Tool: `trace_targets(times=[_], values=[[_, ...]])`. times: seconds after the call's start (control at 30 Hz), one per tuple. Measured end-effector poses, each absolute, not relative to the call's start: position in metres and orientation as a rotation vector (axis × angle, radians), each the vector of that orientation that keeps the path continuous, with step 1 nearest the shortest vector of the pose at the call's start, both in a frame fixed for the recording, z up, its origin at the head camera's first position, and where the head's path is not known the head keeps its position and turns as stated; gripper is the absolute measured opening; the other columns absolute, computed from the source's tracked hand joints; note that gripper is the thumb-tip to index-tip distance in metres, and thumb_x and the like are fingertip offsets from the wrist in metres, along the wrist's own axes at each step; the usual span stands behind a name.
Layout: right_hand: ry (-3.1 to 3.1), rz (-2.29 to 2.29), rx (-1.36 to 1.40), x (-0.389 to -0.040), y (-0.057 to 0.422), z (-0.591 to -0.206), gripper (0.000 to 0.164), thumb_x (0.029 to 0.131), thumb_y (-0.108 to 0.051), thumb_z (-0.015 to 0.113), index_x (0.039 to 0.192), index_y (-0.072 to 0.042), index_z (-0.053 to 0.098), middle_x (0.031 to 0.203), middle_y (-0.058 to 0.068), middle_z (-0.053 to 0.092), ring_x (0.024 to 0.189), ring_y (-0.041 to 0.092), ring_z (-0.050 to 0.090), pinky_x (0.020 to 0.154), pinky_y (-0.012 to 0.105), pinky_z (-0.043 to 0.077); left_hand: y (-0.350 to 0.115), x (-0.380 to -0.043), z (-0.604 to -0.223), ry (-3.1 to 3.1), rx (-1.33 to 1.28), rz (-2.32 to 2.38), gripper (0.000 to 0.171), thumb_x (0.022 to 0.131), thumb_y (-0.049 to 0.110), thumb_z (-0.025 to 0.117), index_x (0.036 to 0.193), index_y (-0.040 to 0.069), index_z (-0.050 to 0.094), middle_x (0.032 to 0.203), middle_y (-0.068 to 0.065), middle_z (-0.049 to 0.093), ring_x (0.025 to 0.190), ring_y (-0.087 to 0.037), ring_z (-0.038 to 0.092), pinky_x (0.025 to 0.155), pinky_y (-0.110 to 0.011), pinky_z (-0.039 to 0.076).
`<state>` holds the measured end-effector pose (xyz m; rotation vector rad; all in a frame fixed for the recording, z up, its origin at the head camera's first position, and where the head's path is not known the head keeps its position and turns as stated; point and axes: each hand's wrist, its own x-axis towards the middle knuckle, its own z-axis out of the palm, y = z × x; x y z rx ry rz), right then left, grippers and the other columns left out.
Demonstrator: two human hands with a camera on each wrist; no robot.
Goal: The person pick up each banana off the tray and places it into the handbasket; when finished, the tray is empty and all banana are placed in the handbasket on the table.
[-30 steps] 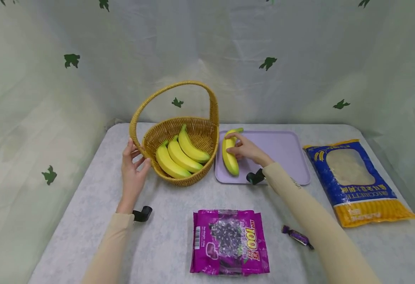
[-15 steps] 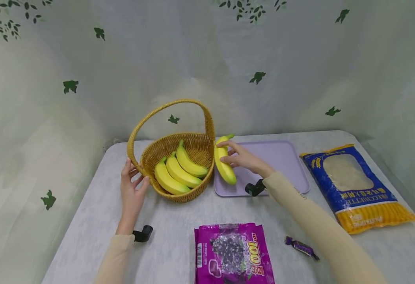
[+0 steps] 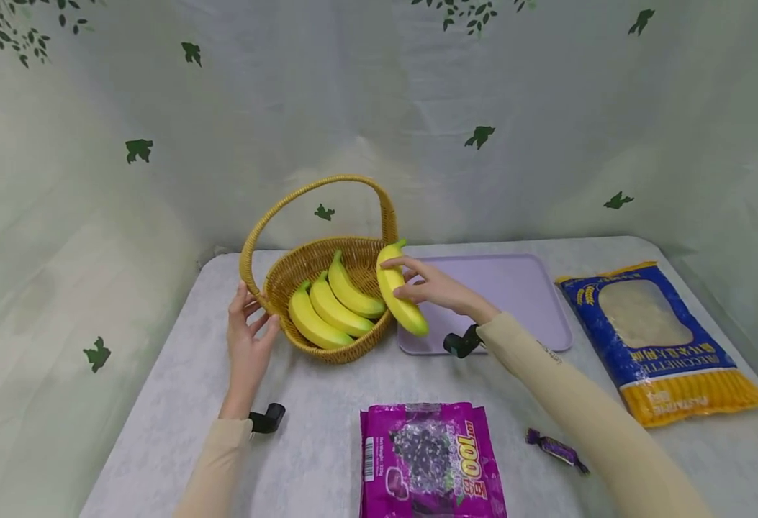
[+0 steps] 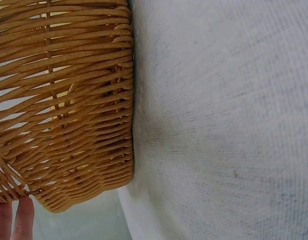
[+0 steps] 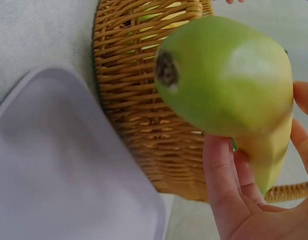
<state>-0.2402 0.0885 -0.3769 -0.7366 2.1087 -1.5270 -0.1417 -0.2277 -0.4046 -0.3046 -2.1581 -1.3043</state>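
Note:
A wicker basket with a tall arched handle stands at the back left of the table, with several bananas lying inside. My left hand grips its left side where the handle meets the rim; in the left wrist view only some fingertips show against the weave. Between thumb and fingers, my right hand pinches another banana, held tilted at the basket's right rim. The right wrist view shows this banana's green end close up, in front of the basket's woven side.
Right of the basket lies a lilac tray, partly under the right hand. A blue and yellow pasta bag is at the far right. Nearer the front are a purple candy bag and a small wrapped candy.
My right hand has lifted the banana off the tray and carried it left to the basket's rim. The left hand keeps its place on the basket. The head view has tilted up.

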Motion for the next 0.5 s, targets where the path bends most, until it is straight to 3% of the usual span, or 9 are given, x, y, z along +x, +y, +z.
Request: trace_targets(times=[0.13, 0.33, 0.5], values=[[2.09, -1.52, -0.779, -0.241, 0.081, -0.374, 0.052, 0.094, -0.011, 0.059, 0.143, -0.016, 0.044, 0.117, 0.021, 0.044, 0.108, 0.034, 0.044, 0.086, 0.042, 0.052, -0.231, -0.148, -0.411, -2.147, -0.312, -1.295, 0.075, 0.087, -0.016, 0.054, 0.147, 0.007, 0.017, 0.128, -0.028, 0.038, 0.112, -0.044, 0.046, 0.092, -0.026, 0.047], [2.073, -1.475, -0.82, -0.243, 0.068, -0.377, 0.051, 0.094, -0.014, 0.06, 0.143, -0.019, 0.045, 0.105, 0.017, 0.045, 0.097, 0.026, 0.044, 0.086, 0.038, 0.052, -0.242, -0.158, -0.431, -2.143, -0.298, -1.315, 0.077, 0.089, -0.01, 0.058, 0.149, 0.013, 0.017, 0.13, -0.018, 0.04, 0.114, -0.034, 0.047, 0.091, -0.02, 0.046], [2.081, -1.469, -0.846, -0.249, 0.059, -0.372, 0.051, 0.094, -0.013, 0.059, 0.142, -0.018, 0.046, 0.105, 0.015, 0.045, 0.092, 0.021, 0.042, 0.078, 0.034, 0.05, -0.233, -0.152, -0.417, -2.128, -0.319, -1.296, 0.076, 0.088, -0.015, 0.055, 0.149, 0.011, 0.017, 0.127, -0.025, 0.039, 0.111, -0.042, 0.047, 0.091, -0.025, 0.048]])
